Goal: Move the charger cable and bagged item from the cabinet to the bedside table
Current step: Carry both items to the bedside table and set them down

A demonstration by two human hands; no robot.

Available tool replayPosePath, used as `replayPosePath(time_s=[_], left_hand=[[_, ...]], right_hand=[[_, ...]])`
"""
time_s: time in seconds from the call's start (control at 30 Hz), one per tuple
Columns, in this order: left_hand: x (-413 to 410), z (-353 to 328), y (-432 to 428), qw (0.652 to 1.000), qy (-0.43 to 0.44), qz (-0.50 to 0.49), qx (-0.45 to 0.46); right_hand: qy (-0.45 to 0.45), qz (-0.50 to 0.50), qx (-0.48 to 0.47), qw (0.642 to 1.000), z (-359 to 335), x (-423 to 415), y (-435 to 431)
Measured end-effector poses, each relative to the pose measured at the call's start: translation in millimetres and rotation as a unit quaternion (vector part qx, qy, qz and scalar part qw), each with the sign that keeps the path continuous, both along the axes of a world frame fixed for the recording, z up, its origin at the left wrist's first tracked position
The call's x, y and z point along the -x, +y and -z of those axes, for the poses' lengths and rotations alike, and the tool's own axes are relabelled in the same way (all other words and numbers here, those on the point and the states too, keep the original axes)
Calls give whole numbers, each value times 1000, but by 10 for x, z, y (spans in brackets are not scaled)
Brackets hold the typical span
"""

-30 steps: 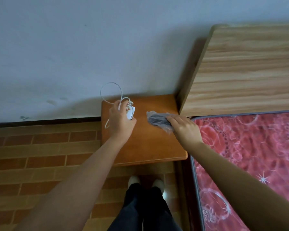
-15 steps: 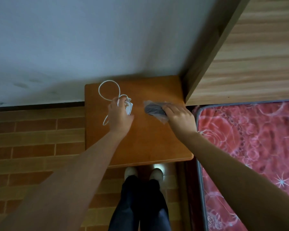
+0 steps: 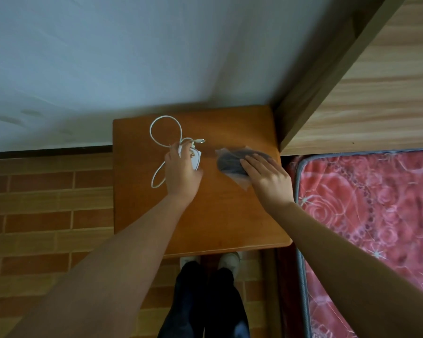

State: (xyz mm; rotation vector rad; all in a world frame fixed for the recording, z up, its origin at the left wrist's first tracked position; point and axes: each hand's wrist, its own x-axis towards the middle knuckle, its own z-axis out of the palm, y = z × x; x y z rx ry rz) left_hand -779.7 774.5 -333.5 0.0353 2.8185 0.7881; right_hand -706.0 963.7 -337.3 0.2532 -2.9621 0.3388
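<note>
We see the left hand (image 3: 182,173) closed around the white charger cable (image 3: 165,137), whose loop lies on the table (image 3: 220,215) toward 11 o'clock. At 2 o'clock, the right hand (image 3: 269,178) lies flat with fingers spread on the bagged item (image 3: 230,163), near the bed (image 3: 366,215).

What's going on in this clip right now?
A person stands at a wooden bedside table beside a bed. The left hand holds the white charger, and its cable loops across the tabletop. The right hand lies flat on a dark bagged item resting on the table. Both things are down on the table, and neither hand has let go.
</note>
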Motion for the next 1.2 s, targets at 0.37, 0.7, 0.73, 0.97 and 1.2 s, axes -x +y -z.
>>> replayPosePath(time_s=[0.37,0.7,0.73,0.97,1.2], left_hand=[[-111,279,10,1000,-16,15,15],[-155,399,-1,999,-17,-2,30],[-155,402,2,999,-17,-5,30],[-134,419,27,998,-9,-30,52],[-166,375,38,997,-31,-13,70]], right_hand=[[-30,-14,-13,999,147,-13,-46],[-130,-17,-39,991,329,-87,-75],[-133,-16,-39,990,347,-102,-71],[-152,-10,-64,986,430,-153,-80],[-188,15,-86,978,439,-218,-163]])
